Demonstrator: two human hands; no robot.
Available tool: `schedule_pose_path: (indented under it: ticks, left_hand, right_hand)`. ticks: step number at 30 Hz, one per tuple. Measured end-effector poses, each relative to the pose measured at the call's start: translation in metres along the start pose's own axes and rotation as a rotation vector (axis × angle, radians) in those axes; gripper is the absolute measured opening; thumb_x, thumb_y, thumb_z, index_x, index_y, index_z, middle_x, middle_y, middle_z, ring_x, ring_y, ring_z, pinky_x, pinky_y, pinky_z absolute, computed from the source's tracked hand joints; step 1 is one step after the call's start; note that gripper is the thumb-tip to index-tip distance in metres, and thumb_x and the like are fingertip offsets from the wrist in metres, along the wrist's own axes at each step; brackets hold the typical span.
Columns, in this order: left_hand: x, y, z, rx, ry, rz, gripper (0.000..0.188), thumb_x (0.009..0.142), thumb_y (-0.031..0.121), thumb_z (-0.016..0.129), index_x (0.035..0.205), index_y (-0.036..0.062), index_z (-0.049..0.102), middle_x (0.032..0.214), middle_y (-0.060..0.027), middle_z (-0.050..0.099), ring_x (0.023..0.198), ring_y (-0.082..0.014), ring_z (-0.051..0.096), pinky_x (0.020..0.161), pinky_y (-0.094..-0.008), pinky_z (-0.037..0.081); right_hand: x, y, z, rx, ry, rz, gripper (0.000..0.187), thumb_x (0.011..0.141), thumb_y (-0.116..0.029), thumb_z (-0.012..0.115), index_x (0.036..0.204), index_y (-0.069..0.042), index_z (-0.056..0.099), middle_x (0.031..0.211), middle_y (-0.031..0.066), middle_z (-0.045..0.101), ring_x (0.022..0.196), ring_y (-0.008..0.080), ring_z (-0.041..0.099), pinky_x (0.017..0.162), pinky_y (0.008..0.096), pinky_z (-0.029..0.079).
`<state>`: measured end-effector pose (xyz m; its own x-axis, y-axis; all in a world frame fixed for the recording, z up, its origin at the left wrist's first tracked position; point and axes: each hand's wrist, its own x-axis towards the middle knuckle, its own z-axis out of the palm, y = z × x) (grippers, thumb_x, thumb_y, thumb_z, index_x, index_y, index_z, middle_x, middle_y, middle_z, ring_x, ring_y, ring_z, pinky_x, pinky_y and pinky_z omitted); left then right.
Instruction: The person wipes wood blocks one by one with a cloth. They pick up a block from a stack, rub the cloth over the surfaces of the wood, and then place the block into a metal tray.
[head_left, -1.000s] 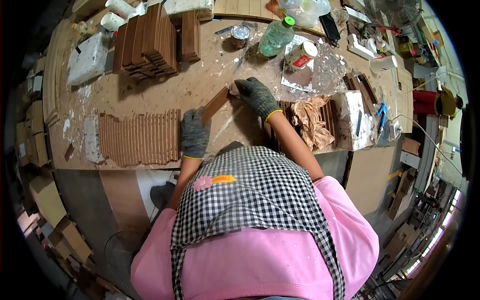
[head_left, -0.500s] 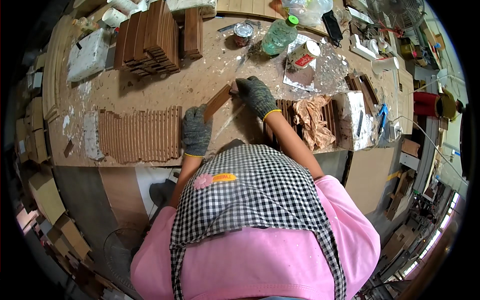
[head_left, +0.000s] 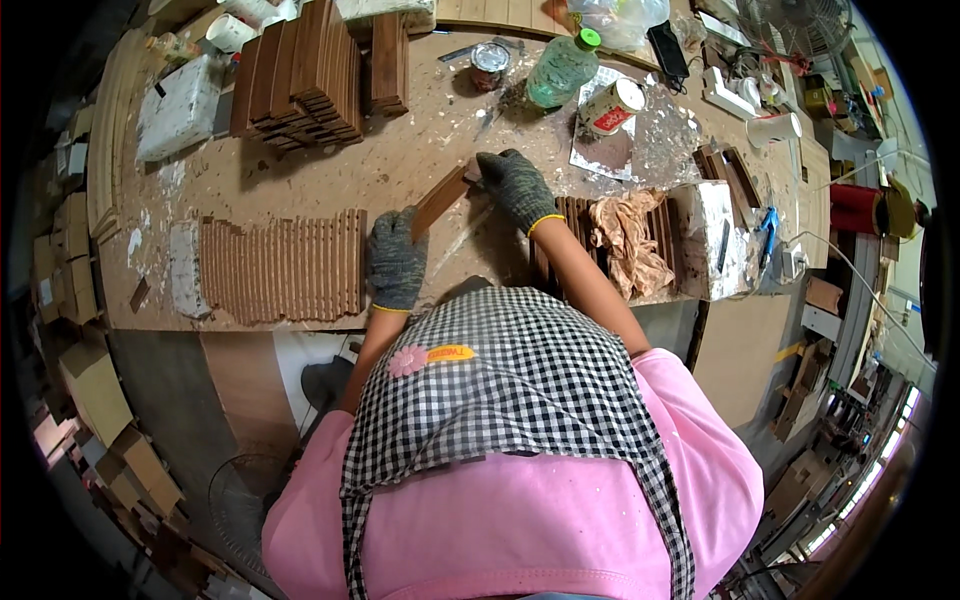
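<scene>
My left hand (head_left: 396, 262), in a grey knit glove, grips the near end of a narrow brown wooden strip (head_left: 441, 198) that lies slanted on the workbench (head_left: 420, 150). My right hand (head_left: 515, 186), also gloved, closes on the strip's far end and pinches something small there; I cannot tell what. A row of similar brown strips (head_left: 285, 265) lies side by side just left of my left hand. More strips (head_left: 572, 228) lie under my right forearm.
Stacked dark wood pieces (head_left: 310, 70) stand at the back left beside a white block (head_left: 180, 108). A small tin (head_left: 489, 63), a green-capped bottle (head_left: 562, 70) and a paper cup (head_left: 613, 106) sit at the back. A crumpled brown rag (head_left: 630, 240) lies to the right.
Both hands stay on the strip; the right hand has shifted slightly along its far end. The view has moved a little.
</scene>
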<state>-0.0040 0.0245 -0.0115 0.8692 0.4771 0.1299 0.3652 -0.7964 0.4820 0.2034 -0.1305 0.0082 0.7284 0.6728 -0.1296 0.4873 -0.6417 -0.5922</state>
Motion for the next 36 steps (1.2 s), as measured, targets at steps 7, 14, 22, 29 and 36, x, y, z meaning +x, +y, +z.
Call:
schedule_pose_path:
  ticks: [7, 14, 22, 29, 36]
  left_hand:
    - [0.002, 0.003, 0.005, 0.010, 0.069, 0.068, 0.045, 0.079, 0.015, 0.078, 0.121, 0.0086, 0.065, 0.113, -0.0190, 0.058, 0.103, -0.0370, 0.060, 0.089, -0.0457, 0.051]
    - [0.022, 0.015, -0.018, -0.118, -0.381, -0.218, 0.046, 0.077, 0.016, 0.079, 0.119, 0.0024, 0.064, 0.103, -0.0203, 0.066, 0.097, -0.0371, 0.065, 0.088, -0.0432, 0.053]
    - [0.025, 0.026, -0.036, -0.666, -0.515, -0.639, 0.059, 0.082, 0.024, 0.082, 0.129, -0.0029, 0.059, 0.118, -0.0176, 0.068, 0.090, -0.0237, 0.067, 0.078, -0.0332, 0.055]
    - [-0.009, -0.013, -0.012, -1.237, -0.481, -0.731, 0.031, 0.095, 0.028, 0.067, 0.114, 0.0034, 0.063, 0.090, -0.0098, 0.065, 0.077, -0.0206, 0.063, 0.067, -0.0344, 0.053]
    - [-0.028, -0.009, -0.011, -1.698, -0.483, -0.940, 0.045, 0.095, 0.020, 0.066, 0.129, -0.0052, 0.052, 0.109, -0.0221, 0.066, 0.093, -0.0335, 0.067, 0.082, -0.0455, 0.058]
  right_hand:
    - [-0.002, 0.001, -0.007, 0.040, 0.022, -0.010, 0.024, 0.087, -0.016, 0.065, 0.110, -0.010, 0.065, 0.100, 0.0236, 0.061, 0.097, 0.0429, 0.061, 0.086, 0.0485, 0.050]
    - [-0.010, 0.028, -0.068, -0.136, 0.232, 0.079, 0.027, 0.079, -0.016, 0.068, 0.104, -0.009, 0.068, 0.096, 0.0217, 0.066, 0.091, 0.0422, 0.064, 0.083, 0.0491, 0.051]
    - [-0.044, 0.099, -0.119, -0.439, 0.303, 0.378, 0.047, 0.081, -0.033, 0.075, 0.121, -0.010, 0.067, 0.109, 0.0210, 0.067, 0.101, 0.0385, 0.064, 0.090, 0.0474, 0.050]
    - [-0.160, 0.048, -0.140, -0.535, 0.132, 0.170, 0.054, 0.077, -0.044, 0.077, 0.123, -0.018, 0.069, 0.142, 0.0202, 0.053, 0.117, 0.0390, 0.060, 0.096, 0.0427, 0.051]
    - [-0.167, 0.070, -0.132, 0.193, 0.368, 0.224, 0.040, 0.087, -0.002, 0.070, 0.127, -0.004, 0.062, 0.124, 0.0144, 0.067, 0.113, 0.0192, 0.063, 0.098, 0.0309, 0.048]
